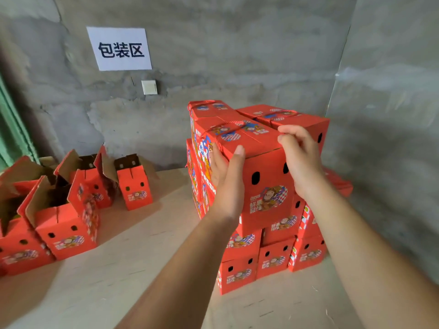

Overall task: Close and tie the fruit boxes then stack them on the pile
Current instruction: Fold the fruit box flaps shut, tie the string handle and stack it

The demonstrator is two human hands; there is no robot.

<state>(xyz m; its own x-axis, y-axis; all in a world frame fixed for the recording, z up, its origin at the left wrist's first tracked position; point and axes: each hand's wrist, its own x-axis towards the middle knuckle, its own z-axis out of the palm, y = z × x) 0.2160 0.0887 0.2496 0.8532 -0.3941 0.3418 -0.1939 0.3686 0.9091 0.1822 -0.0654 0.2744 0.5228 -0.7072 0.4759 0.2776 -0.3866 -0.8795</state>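
Fruit boxes fill the scene, and one closed, red-corded fruit box [256, 162] is held at the top front of the pile [273, 252], level with the other top boxes and just in front of them. It is pressed between two hands. The left hand [225, 186] is laid flat against the box's left side, fingers straight and pointing up, with the thumb resting along the front edge near the top corner. The right hand [300, 160] is placed at the box's upper right corner, its fingers curled over the top edge while the palm is set against the side. A red cord [228, 125] is seen stretched across the printed lid. Behind it, two more tied boxes [280, 115] are set on the top layer, and lower rows of closed boxes are stacked beneath, down to the pale wooden surface [133, 269]. At the left, well apart from the pile, a cluster of open boxes [66, 224] is stood with brown flaps raised. On the grey concrete wall [237, 55] a white paper sign [120, 48] with dark characters is fixed, with a wall switch [149, 87] just below it.
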